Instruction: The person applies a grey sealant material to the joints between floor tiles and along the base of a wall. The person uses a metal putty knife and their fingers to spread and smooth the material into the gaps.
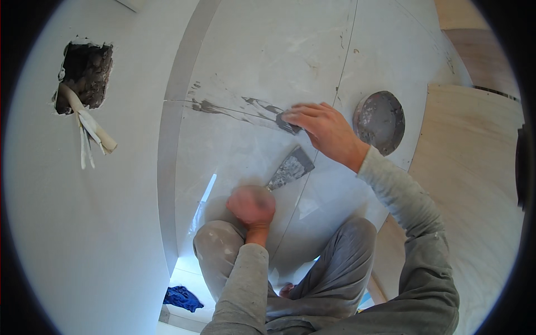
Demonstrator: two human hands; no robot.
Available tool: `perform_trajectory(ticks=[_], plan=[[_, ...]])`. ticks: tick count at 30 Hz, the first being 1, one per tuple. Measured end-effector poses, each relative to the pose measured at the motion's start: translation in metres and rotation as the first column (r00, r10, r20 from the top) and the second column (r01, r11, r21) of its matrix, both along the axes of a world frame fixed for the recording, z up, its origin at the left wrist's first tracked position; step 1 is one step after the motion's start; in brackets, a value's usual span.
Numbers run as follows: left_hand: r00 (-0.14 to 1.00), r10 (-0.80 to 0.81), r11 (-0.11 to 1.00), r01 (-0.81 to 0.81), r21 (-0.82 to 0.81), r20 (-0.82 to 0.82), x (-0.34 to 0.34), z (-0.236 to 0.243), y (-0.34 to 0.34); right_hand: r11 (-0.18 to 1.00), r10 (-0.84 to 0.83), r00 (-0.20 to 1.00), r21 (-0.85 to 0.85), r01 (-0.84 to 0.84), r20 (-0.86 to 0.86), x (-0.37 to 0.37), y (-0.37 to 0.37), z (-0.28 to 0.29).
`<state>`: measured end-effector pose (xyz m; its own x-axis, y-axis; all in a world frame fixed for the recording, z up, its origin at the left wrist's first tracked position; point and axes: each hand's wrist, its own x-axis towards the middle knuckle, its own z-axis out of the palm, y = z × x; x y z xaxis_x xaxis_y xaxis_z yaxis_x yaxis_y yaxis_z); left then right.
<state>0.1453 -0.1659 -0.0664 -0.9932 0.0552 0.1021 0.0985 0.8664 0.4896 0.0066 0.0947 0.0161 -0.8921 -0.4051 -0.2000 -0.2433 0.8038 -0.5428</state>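
My right hand (330,131) is closed on a small dark spreader (288,121), which it presses flat against the pale tiles (262,50). Dark grey grout (209,107) lies in smears along the tile joint to the left of the spreader. Nearer to me, my left hand (251,205), blurred by motion, grips a putty knife (292,167); its handle is hidden in the fist. The triangular blade is coated in grey and points up and right. Beyond my right wrist sits a round shallow dish (397,124) with wet grey grout inside.
On the left rises a pale wall (106,223) with a square hole (84,72), from which cables (97,131) hang. A grey strip (169,167) runs along the wall's foot. Wooden boards (463,184) cover the area at right. A blue cloth (183,298) lies at lower left.
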Motion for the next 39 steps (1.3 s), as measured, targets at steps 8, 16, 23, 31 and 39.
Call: perform_trajectory(ticks=[8,16,23,31,39], plan=[[1.0,-0.004,1.0,0.004,0.013,0.027,0.0,0.003,0.001,0.973,0.153,0.986,0.161,-0.163,0.072,0.045,0.024,0.004],[1.0,0.004,1.0,-0.004,-0.014,0.015,0.001,0.0,0.001,0.995,-0.022,0.985,0.091,0.038,-0.172,0.055,0.015,-0.014],[1.0,0.01,1.0,-0.009,-0.011,0.025,0.003,-0.002,-0.002,0.979,-0.204,0.963,0.043,0.199,0.174,0.084,0.027,0.006],[0.999,-0.029,0.999,0.029,-0.017,-0.021,0.0,-0.001,0.003,0.96,-0.28,0.96,0.015,0.281,-0.021,0.103,0.014,-0.006],[1.0,-0.021,1.0,0.021,-0.002,-0.016,0.001,0.001,0.002,0.887,-0.45,0.854,-0.016,0.462,-0.262,0.084,0.007,-0.01]])
